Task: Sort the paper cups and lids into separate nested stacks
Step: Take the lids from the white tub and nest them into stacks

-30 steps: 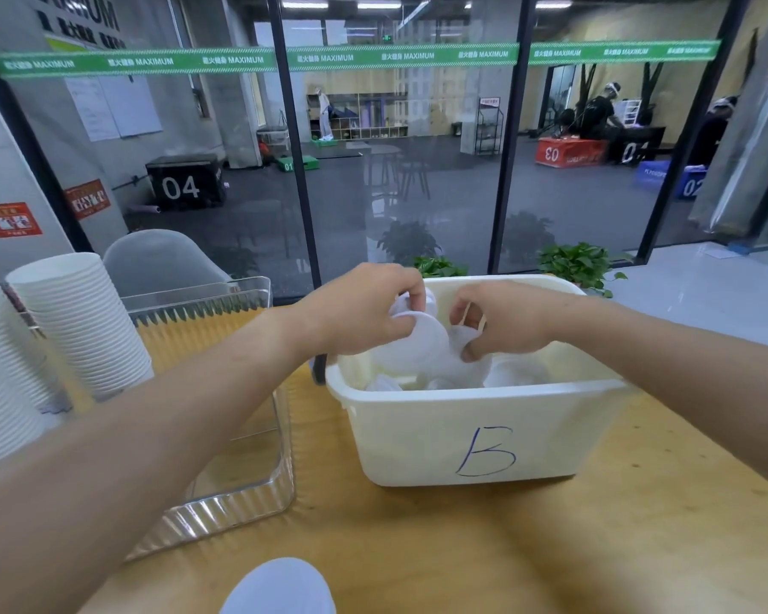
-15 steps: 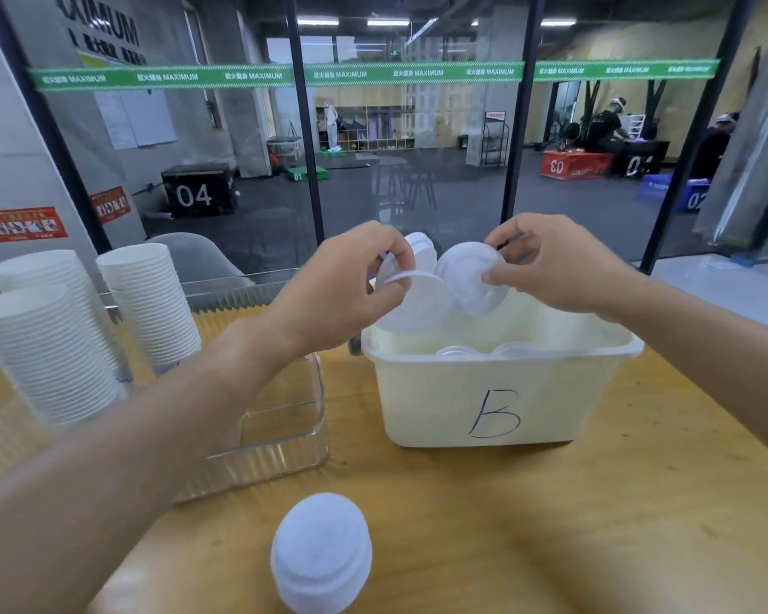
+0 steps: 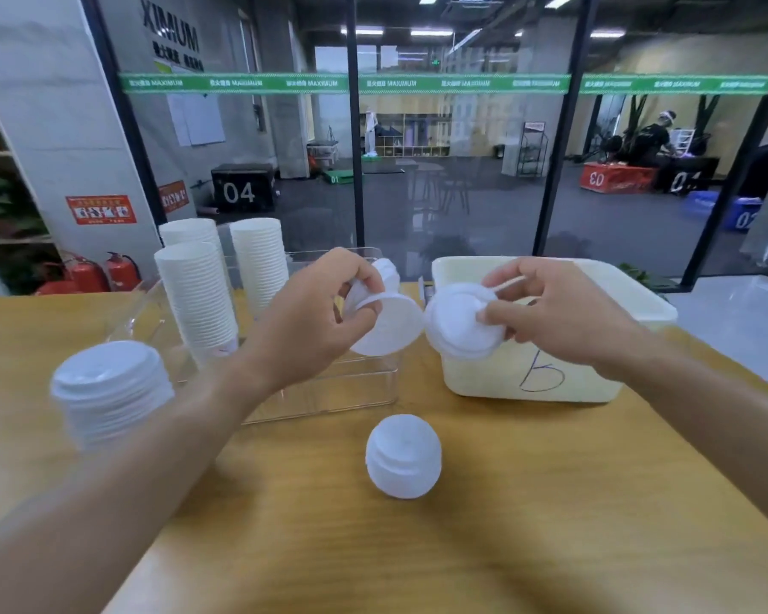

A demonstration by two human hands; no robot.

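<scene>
While both hands hover above the table, the left hand (image 3: pixel 311 321) pinches a few white lids (image 3: pixel 384 323), their number hard to tell, and the right hand (image 3: pixel 555 312) pinches what looks like two more lids (image 3: pixel 462 325), just apart from the left's. Below and between the hands sits one short lid stack (image 3: pixel 403 456); a taller lid stack (image 3: pixel 109 392) stands left of the left forearm. Beyond the left hand, three cup stacks (image 3: pixel 198 299) rise from one clear bin (image 3: pixel 329 392). Under the right hand is one cream tub (image 3: pixel 595 383) marked B.
</scene>
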